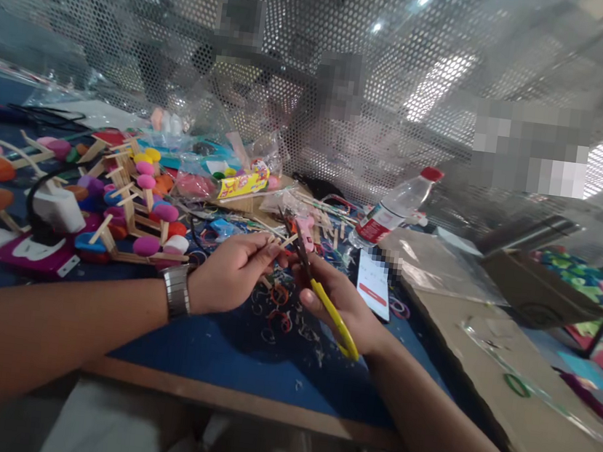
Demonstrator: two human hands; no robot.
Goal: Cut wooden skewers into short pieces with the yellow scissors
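In the middle of the head view, my left hand (233, 269) is closed in a pinch on a thin wooden stick (289, 240). A metal watch band circles that wrist. My right hand (339, 300) holds scissors (327, 306) with yellow handles, its fingers partly hidden behind them. The dark blades point up and away, close beside the stick; whether they touch it I cannot tell. Below both hands, loose rubber bands (277, 311) and small scraps lie on the blue table (207, 368).
Stick-built pieces with colourful discs (133, 205) crowd the left, near a white plug adapter (56, 210). To the right stand a red-capped bottle (397, 208), a phone (374, 286) and a cardboard sheet (461, 356). A perforated metal screen (281, 33) rises behind the table.
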